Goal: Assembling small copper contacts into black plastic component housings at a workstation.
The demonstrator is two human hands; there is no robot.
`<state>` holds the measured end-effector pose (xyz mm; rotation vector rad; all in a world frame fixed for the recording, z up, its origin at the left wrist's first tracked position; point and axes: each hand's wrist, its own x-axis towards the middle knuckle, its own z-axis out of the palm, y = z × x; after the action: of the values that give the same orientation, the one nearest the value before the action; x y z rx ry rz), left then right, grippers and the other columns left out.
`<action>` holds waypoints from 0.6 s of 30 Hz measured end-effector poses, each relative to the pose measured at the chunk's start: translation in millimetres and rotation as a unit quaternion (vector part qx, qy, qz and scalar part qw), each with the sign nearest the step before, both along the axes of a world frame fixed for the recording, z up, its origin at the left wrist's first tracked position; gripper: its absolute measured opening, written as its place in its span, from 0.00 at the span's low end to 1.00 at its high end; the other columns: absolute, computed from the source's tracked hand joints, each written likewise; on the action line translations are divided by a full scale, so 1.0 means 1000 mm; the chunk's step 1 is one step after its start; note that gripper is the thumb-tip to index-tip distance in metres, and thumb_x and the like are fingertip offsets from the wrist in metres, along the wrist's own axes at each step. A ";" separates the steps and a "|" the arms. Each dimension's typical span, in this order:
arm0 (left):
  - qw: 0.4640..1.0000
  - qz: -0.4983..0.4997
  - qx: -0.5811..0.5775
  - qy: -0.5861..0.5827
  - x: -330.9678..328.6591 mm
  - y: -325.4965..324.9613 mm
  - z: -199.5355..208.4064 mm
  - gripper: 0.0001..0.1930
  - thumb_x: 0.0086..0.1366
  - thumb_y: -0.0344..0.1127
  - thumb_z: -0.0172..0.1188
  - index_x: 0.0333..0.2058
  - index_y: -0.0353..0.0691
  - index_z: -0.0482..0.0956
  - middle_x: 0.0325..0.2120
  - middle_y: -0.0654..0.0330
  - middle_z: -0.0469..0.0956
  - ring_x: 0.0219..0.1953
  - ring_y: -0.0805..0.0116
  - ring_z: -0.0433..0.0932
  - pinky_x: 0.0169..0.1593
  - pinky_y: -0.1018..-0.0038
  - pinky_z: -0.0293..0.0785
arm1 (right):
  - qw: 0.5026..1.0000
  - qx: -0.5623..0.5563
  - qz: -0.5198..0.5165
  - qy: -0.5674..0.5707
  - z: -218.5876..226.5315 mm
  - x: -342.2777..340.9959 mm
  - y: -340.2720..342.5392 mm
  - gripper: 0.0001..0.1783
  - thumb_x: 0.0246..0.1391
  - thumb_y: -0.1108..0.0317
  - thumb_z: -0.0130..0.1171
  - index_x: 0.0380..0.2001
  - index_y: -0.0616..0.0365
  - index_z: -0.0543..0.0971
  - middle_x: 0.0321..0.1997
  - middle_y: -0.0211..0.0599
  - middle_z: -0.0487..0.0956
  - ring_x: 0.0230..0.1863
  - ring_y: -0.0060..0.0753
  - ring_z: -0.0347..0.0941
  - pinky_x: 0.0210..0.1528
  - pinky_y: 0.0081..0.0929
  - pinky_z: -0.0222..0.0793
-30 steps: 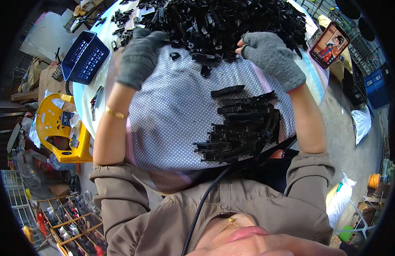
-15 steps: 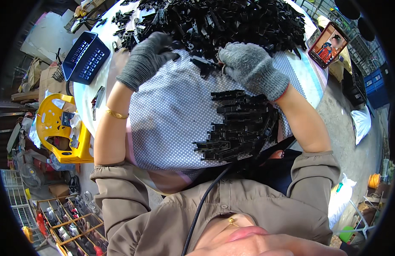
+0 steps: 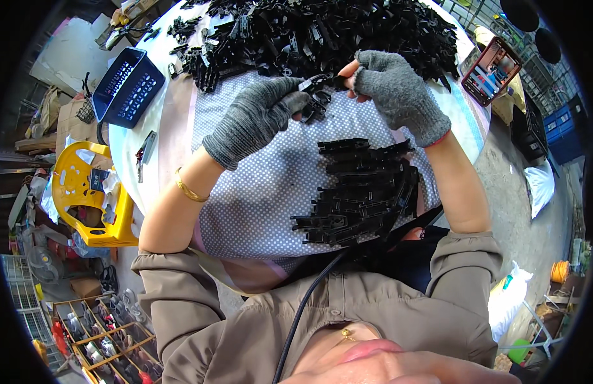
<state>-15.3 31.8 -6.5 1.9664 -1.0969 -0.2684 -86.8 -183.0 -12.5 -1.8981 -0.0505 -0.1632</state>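
My left hand [image 3: 261, 112], in a dark grey knit glove, is closed on a black plastic part [image 3: 317, 86] at the near edge of a large heap of similar black parts [image 3: 335, 35]. My right hand [image 3: 396, 89] wears a grey glove with bare fingertips. Its thumb and fingers pinch a small black piece [image 3: 340, 82], close to the part in my left hand; whether the two touch I cannot tell. Nearer me, several black parts lie side by side in a stacked row [image 3: 360, 185] on the dotted cloth [image 3: 245, 185].
A blue perforated basket [image 3: 129, 89] stands at the table's left edge, with a small cutter-like tool [image 3: 145, 153] below it. A phone [image 3: 492, 70] is propped at the right edge. Left of the table is a yellow plastic chair [image 3: 85, 192]. A black cable [image 3: 303, 307] crosses my chest.
My left hand has moved right and toward me and now grips a black part. My right hand has shifted slightly right and up, its fingertips now showing with a small piece between them.
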 end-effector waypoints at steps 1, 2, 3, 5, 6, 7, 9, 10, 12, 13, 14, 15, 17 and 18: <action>0.998 0.002 0.025 0.059 -0.003 -0.002 0.007 0.15 0.61 0.39 0.53 0.44 0.37 0.74 0.21 0.62 0.74 0.21 0.79 0.70 0.27 0.82 0.68 | 1.000 0.001 0.000 0.001 0.000 0.000 -0.001 0.09 0.50 0.69 0.51 0.33 0.62 0.76 0.25 0.32 0.75 0.27 0.21 0.71 0.33 0.21 0.70; 0.992 0.004 0.050 0.118 -0.005 -0.003 0.010 0.16 0.62 0.40 0.52 0.44 0.37 0.74 0.19 0.64 0.73 0.19 0.80 0.68 0.24 0.83 0.66 | 1.000 -0.003 0.013 -0.004 0.000 -0.001 -0.003 0.10 0.51 0.66 0.52 0.33 0.61 0.77 0.25 0.32 0.76 0.27 0.20 0.72 0.33 0.20 0.70; 0.992 0.003 0.051 0.118 -0.005 -0.003 0.009 0.16 0.62 0.40 0.52 0.44 0.37 0.74 0.19 0.64 0.73 0.19 0.80 0.68 0.24 0.83 0.66 | 1.000 -0.007 0.027 -0.008 -0.001 -0.001 -0.004 0.11 0.52 0.63 0.54 0.34 0.59 0.78 0.26 0.31 0.76 0.27 0.20 0.72 0.33 0.20 0.70; 0.990 -0.027 0.039 0.136 -0.003 -0.001 0.007 0.16 0.62 0.41 0.52 0.44 0.37 0.74 0.17 0.66 0.72 0.18 0.82 0.67 0.23 0.84 0.65 | 0.999 0.012 0.042 -0.017 -0.003 0.000 -0.004 0.11 0.52 0.63 0.54 0.33 0.59 0.78 0.27 0.32 0.77 0.28 0.20 0.72 0.33 0.20 0.70; 0.990 -0.027 0.040 0.135 -0.004 -0.001 0.007 0.16 0.62 0.41 0.52 0.44 0.37 0.74 0.17 0.66 0.72 0.18 0.82 0.67 0.23 0.84 0.65 | 0.998 0.029 0.056 -0.026 -0.004 0.001 -0.004 0.11 0.51 0.63 0.55 0.33 0.59 0.78 0.27 0.32 0.77 0.28 0.20 0.72 0.33 0.20 0.70; 0.988 -0.026 0.030 0.150 -0.004 -0.001 0.007 0.16 0.62 0.41 0.52 0.43 0.37 0.75 0.16 0.66 0.71 0.18 0.82 0.67 0.22 0.84 0.65 | 0.998 0.029 0.056 -0.026 -0.005 0.001 -0.003 0.11 0.51 0.63 0.55 0.33 0.59 0.78 0.27 0.32 0.77 0.28 0.20 0.72 0.33 0.20 0.70; 0.986 -0.025 0.018 0.165 -0.004 0.000 0.009 0.16 0.62 0.42 0.52 0.42 0.37 0.75 0.16 0.66 0.71 0.18 0.82 0.67 0.22 0.85 0.65 | 0.998 0.000 0.048 -0.032 -0.004 0.000 0.000 0.11 0.50 0.62 0.56 0.32 0.58 0.79 0.27 0.31 0.77 0.28 0.20 0.72 0.33 0.21 0.70; 0.981 -0.025 0.032 0.188 -0.003 0.000 0.012 0.16 0.61 0.42 0.52 0.42 0.37 0.75 0.16 0.67 0.71 0.17 0.82 0.67 0.21 0.85 0.64 | 0.998 0.001 0.047 -0.032 -0.005 0.000 0.000 0.11 0.50 0.62 0.56 0.32 0.58 0.79 0.27 0.31 0.77 0.28 0.20 0.72 0.33 0.21 0.70; 0.976 -0.026 0.046 0.211 0.000 0.000 0.011 0.16 0.61 0.42 0.53 0.42 0.37 0.76 0.16 0.67 0.70 0.17 0.82 0.66 0.21 0.85 0.64 | 0.995 -0.073 0.006 -0.060 -0.004 -0.003 0.003 0.10 0.49 0.62 0.57 0.31 0.56 0.79 0.27 0.31 0.77 0.29 0.20 0.72 0.35 0.22 0.69; 0.979 -0.044 0.031 0.199 0.004 0.001 0.008 0.15 0.61 0.41 0.53 0.41 0.37 0.76 0.16 0.67 0.70 0.17 0.82 0.66 0.21 0.85 0.64 | 0.995 -0.073 0.007 -0.061 -0.002 -0.005 0.005 0.10 0.49 0.62 0.57 0.31 0.56 0.79 0.27 0.31 0.77 0.29 0.20 0.72 0.35 0.22 0.69; 0.980 -0.063 0.016 0.186 0.005 0.002 0.006 0.15 0.61 0.41 0.53 0.41 0.37 0.76 0.16 0.67 0.70 0.17 0.82 0.65 0.20 0.85 0.63 | 0.996 -0.077 0.001 -0.051 0.002 -0.007 0.007 0.10 0.49 0.62 0.58 0.31 0.56 0.79 0.26 0.31 0.77 0.29 0.20 0.72 0.35 0.22 0.69; 0.981 -0.061 0.016 0.186 0.004 0.003 0.006 0.15 0.61 0.41 0.53 0.41 0.37 0.76 0.16 0.67 0.70 0.17 0.82 0.65 0.20 0.85 0.63 | 0.996 -0.081 -0.006 -0.042 0.003 -0.008 0.008 0.10 0.48 0.62 0.59 0.31 0.56 0.79 0.26 0.31 0.77 0.30 0.20 0.71 0.35 0.23 0.69; 0.988 -0.042 -0.005 0.146 -0.001 0.001 0.005 0.14 0.61 0.40 0.53 0.40 0.38 0.77 0.16 0.67 0.70 0.17 0.83 0.64 0.20 0.85 0.62 | 0.997 -0.067 0.000 -0.025 0.004 -0.007 0.008 0.09 0.48 0.66 0.57 0.32 0.59 0.79 0.26 0.32 0.77 0.30 0.21 0.72 0.35 0.22 0.70; 0.988 -0.042 -0.005 0.146 -0.001 0.000 0.006 0.14 0.61 0.40 0.53 0.40 0.38 0.77 0.16 0.67 0.70 0.17 0.83 0.64 0.20 0.85 0.62 | 0.999 -0.052 0.006 -0.008 0.004 -0.007 0.007 0.09 0.48 0.69 0.55 0.32 0.61 0.78 0.26 0.34 0.77 0.30 0.22 0.72 0.35 0.22 0.70</action>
<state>-16.7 31.9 -1.0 1.8048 -0.9873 -0.5756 -93.3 -175.7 -8.9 -2.0007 -0.0842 -0.1707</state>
